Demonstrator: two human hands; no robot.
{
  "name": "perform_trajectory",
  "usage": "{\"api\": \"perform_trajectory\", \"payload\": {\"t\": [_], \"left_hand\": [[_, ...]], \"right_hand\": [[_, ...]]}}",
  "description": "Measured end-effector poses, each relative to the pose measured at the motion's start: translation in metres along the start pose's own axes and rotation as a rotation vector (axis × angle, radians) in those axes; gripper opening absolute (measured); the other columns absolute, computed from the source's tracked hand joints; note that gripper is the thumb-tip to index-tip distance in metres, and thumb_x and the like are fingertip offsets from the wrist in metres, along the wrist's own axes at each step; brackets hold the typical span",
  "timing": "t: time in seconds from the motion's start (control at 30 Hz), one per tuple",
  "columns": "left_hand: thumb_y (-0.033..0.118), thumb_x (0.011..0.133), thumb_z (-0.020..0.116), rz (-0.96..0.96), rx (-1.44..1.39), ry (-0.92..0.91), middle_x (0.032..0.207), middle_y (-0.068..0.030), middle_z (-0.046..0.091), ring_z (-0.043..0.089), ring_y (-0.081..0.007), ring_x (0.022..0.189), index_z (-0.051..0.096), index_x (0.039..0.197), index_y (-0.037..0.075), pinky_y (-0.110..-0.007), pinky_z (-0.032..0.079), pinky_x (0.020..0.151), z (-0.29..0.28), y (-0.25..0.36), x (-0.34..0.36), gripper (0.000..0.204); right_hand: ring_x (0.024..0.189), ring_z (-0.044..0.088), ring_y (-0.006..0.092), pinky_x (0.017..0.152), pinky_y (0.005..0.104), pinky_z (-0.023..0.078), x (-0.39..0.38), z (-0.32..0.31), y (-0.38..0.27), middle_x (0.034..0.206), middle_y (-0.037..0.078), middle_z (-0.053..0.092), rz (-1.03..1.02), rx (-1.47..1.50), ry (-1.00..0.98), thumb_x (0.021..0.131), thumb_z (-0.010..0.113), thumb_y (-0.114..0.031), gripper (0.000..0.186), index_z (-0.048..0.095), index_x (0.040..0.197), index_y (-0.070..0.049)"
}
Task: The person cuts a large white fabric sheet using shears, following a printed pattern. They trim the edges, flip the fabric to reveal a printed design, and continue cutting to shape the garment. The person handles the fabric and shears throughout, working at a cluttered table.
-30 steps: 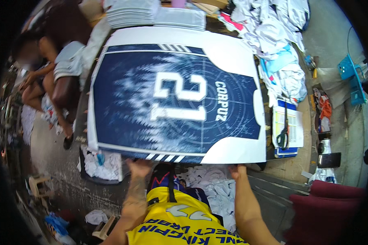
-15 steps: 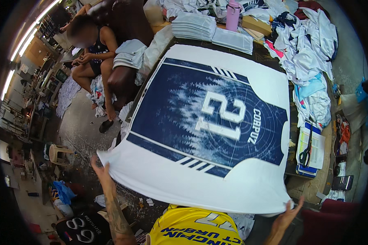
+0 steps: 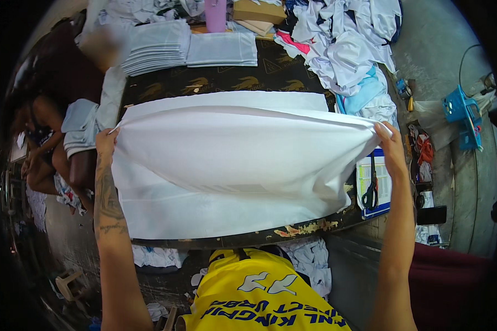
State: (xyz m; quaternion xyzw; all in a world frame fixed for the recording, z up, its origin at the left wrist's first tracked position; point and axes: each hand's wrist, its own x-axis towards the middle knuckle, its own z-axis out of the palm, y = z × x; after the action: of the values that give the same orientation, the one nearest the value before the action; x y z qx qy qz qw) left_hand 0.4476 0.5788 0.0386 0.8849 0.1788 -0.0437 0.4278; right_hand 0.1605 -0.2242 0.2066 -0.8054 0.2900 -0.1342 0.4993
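Observation:
A large white fabric panel (image 3: 215, 146) is folded over on itself above the dark tabletop, its plain side up. My left hand (image 3: 106, 142) pinches its left corner, and my right hand (image 3: 391, 144) grips the right corner. Between them the upper layer sags and billows, with its held edge lifted toward the far side. The lower layer (image 3: 182, 215) lies flat on the table, reaching the near edge. Any print on the panel is hidden, apart from a faint grey show-through near the middle.
Stacked folded white fabric (image 3: 157, 47) and a pink bottle (image 3: 215, 15) stand at the back. Loose garments (image 3: 342, 49) pile up at the right. Black scissors (image 3: 371, 190) lie on papers beside my right forearm. Another person (image 3: 44, 127) sits at the left.
Both hands have carried the near edge of the panel up and away, folding it over. The dark blue printed face is now covered. My view has shifted to the right.

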Motion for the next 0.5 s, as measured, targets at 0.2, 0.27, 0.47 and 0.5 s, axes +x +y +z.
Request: {"api": "perform_trajectory", "payload": {"t": [0.2,0.27,0.47,0.5], "left_hand": [[0.039,0.092,0.082,0.190,0.276,0.181,0.094,-0.0136,0.079,0.075,-0.0325,0.088,0.083,0.109,0.007,-0.044,0.056,0.085,0.091,-0.015,0.094,0.036],[0.039,0.092,0.081,0.253,0.330,0.203,0.100,-0.0199,0.079,0.076,-0.0380,0.096,0.082,0.110,0.005,-0.046,0.056,0.087,0.105,-0.005,0.115,0.039],[0.041,0.094,0.079,0.275,0.374,0.137,0.098,-0.0212,0.078,0.076,-0.0356,0.092,0.081,0.115,0.005,-0.042,0.056,0.087,0.121,0.035,0.154,0.042],[0.041,0.094,0.079,0.244,0.403,0.138,0.098,-0.0201,0.079,0.076,-0.0346,0.092,0.081,0.115,0.005,-0.042,0.056,0.086,0.122,0.037,0.159,0.042]], "right_hand": [[0.079,0.059,0.0128,0.074,0.0294,0.049,0.080,0.088,0.078,0.098,0.006,0.070,0.086,-0.172,0.237,0.102,0.076,-0.043,0.057,0.070,0.130,0.007],[0.090,0.066,0.0199,0.084,0.0327,0.052,0.105,0.106,0.100,0.109,0.013,0.073,0.097,-0.245,0.182,0.102,0.076,-0.042,0.062,0.067,0.135,0.009],[0.126,0.068,0.0359,0.111,0.0397,0.049,0.177,0.150,0.129,0.136,0.027,0.070,0.128,-0.345,0.314,0.102,0.075,-0.042,0.069,0.062,0.142,0.012],[0.125,0.068,0.0358,0.110,0.0396,0.049,0.185,0.154,0.129,0.136,0.027,0.070,0.129,-0.371,0.320,0.102,0.075,-0.042,0.069,0.062,0.142,0.012]]}}
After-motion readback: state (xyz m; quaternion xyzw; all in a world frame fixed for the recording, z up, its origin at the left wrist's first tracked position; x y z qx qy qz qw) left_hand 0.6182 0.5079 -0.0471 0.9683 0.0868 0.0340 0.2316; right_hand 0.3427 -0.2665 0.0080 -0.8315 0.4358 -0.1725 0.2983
